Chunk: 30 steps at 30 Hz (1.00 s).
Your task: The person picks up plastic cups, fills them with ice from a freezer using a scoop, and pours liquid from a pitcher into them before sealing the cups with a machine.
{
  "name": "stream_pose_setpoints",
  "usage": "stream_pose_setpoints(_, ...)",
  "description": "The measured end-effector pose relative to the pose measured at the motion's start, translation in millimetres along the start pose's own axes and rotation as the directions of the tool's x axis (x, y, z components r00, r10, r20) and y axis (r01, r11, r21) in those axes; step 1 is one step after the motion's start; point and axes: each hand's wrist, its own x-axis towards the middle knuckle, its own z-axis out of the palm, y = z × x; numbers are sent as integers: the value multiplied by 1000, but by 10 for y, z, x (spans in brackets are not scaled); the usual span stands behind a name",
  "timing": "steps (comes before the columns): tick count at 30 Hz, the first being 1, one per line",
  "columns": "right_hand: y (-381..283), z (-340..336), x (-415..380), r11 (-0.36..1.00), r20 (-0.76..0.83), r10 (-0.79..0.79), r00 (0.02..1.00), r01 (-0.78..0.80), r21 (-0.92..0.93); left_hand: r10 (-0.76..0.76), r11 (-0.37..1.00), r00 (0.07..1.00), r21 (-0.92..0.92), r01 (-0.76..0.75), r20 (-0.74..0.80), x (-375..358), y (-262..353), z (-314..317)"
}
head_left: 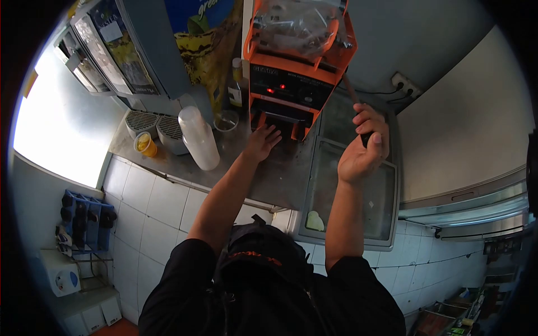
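Note:
An orange and black machine (pixel 288 84) with red lights stands on the metal counter (pixel 280 182), a clear plastic film roll at its top. My left hand (pixel 261 142) lies at the machine's lower front opening, fingers spread, with no object visible in it. To the right of the machine, my right hand (pixel 365 144) is raised with its fingers wrapped round the black grip of a lever (pixel 351 89) on the machine's side. What lies inside the lower opening is dark and partly hidden by my left fingers.
Left of the machine are a stack of clear plastic cups (pixel 200 140), a small clear bowl (pixel 226 121), a bottle (pixel 235 89), a cup of orange drink (pixel 146 145) and drink dispensers (pixel 123 50). A glass-topped freezer (pixel 356 190) stands at the right, below a wall socket (pixel 406 85).

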Motion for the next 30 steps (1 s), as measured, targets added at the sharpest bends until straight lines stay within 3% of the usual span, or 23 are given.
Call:
stream_pose_setpoints(5, -52, -28, -7, 997, 57, 32, 998, -28, -66, 67, 997, 995, -46, -64, 80, 161, -42, 188)
stream_pose_setpoints(8, -32, -8, -18, 999, -1, 33, 999, -33, -12, 60, 992, 992, -115, -48, 110, 185, -50, 235)
stream_pose_setpoints(21, -23, -7, 257, 999, 86, -14, 996, 18, -45, 51, 988, 996, -150, -39, 76, 156, -71, 321)
stream_pose_setpoints(26, -21, 183, 999, 994, -43, 66, 997, -69, -79, 42, 986, 997, -165, -31, 59, 190, -83, 316)
stream_pose_setpoints(30, 239, 288, 2127, 972, 31, 218, 976, -214, -96, 62, 981, 994, -189, -44, 91, 361, -172, 224)
